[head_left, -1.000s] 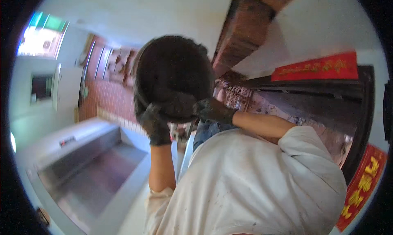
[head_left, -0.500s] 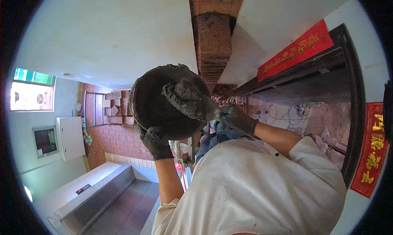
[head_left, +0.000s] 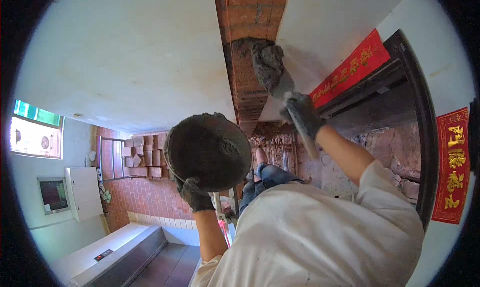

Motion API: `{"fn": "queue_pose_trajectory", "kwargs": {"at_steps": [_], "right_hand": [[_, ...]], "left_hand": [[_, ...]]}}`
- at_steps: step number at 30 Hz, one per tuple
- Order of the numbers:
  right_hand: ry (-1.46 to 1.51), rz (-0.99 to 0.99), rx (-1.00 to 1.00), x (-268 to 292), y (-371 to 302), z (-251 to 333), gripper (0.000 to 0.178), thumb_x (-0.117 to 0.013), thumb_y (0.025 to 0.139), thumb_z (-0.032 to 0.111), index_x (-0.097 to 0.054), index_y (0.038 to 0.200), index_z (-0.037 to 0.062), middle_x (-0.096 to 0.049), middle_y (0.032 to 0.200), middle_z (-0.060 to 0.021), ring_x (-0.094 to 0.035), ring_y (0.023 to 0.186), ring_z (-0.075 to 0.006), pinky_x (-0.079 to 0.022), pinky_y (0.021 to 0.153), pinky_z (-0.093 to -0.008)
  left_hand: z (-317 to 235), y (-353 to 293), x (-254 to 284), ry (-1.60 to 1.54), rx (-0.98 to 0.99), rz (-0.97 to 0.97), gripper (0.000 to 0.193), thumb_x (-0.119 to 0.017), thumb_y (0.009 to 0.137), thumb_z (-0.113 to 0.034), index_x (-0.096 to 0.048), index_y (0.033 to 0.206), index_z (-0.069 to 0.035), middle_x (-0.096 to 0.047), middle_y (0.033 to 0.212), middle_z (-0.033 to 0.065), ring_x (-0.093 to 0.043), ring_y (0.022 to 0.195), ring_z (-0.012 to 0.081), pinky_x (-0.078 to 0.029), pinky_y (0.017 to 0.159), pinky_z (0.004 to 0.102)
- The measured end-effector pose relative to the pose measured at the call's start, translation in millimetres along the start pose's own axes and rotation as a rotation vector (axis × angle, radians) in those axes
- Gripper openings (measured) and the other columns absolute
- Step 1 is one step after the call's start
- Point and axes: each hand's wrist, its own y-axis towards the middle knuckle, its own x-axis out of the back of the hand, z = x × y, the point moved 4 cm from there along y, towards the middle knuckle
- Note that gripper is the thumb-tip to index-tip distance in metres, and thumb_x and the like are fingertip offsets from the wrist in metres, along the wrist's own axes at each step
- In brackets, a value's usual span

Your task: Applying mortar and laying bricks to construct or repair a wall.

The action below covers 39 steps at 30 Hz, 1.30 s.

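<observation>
My left hand [head_left: 196,194], in a dark, dirty glove, grips the near rim of a round black bucket [head_left: 192,144]. Grey mortar [head_left: 231,148] clings to the bucket's inside. Ahead and to the right, my gloved right hand [head_left: 304,116] is closed around a trowel [head_left: 284,85], its pale handle sticking out below the fist. A thick lump of wet mortar [head_left: 268,62] covers the blade. Behind this lump runs a strip of bare red brick [head_left: 255,14] between pale wall faces, with a dark mortar patch [head_left: 241,46] on it. Whether the lump touches the brick, I cannot tell.
A dark door frame [head_left: 417,87] with red paper banners [head_left: 350,69] stands at the right. Stacked bricks [head_left: 145,156] lie on the red tiled floor [head_left: 135,197] far below, left. Scaffold-like poles [head_left: 232,202] show beneath the bucket. A white cabinet [head_left: 86,192] hangs at left.
My right hand has lifted the mortar-laden trowel out from over the bucket, up and forward to the brick strip. The bucket, still in my left hand, has dropped slightly lower in view.
</observation>
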Motion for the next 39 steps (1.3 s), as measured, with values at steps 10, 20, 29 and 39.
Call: {"fn": "queue_pose_trajectory", "kwargs": {"at_steps": [10,20,29,39], "right_hand": [[0.179,-0.068,0.336,-41,-7,17,0.022,-0.05,0.087,0.01,-0.047,0.109,0.0073,-0.051,0.076,0.0021,-0.046,0.059,-0.0058,-0.044,0.051,-0.0234],[-1.366,0.7,0.449,-91,-21,-53,0.026,-0.047,0.084,0.024,-0.057,0.101,0.0073,-0.062,0.09,-0.0181,-0.06,0.078,-0.0364,-0.048,0.069,-0.0447],[-1.371,0.705,0.807,-245,-1,9,0.026,-0.053,0.077,0.025,-0.066,0.085,0.0039,-0.064,0.084,-0.0209,-0.064,0.081,-0.031,-0.05,0.072,-0.045],[-1.684,1.024,1.099,-228,-19,5,0.022,-0.051,0.076,0.014,-0.055,0.091,-0.0015,-0.059,0.063,-0.0106,-0.059,0.054,-0.0275,-0.045,0.046,-0.0437]], "left_hand": [[-24,-15,-7,-0.143,0.031,-0.071,0.062,-0.049,0.065,0.001,-0.042,0.127,0.0,-0.05,0.122,0.0113,-0.05,0.108,0.0293,-0.042,0.093,0.0381],[-27,4,-5,-0.084,-0.093,-0.055,0.071,-0.047,0.058,0.004,-0.04,0.128,0.005,-0.049,0.124,0.0134,-0.049,0.111,0.0245,-0.038,0.096,0.0333],[-31,27,-18,0.094,-0.042,0.02,0.069,-0.045,0.058,0.01,-0.042,0.127,0.006,-0.05,0.125,0.0121,-0.049,0.111,0.0221,-0.038,0.097,0.031],[-28,43,-10,0.107,-0.087,0.034,0.064,-0.048,0.061,0.009,-0.045,0.124,0.005,-0.052,0.122,0.0114,-0.051,0.11,0.0222,-0.039,0.096,0.0323]]}}
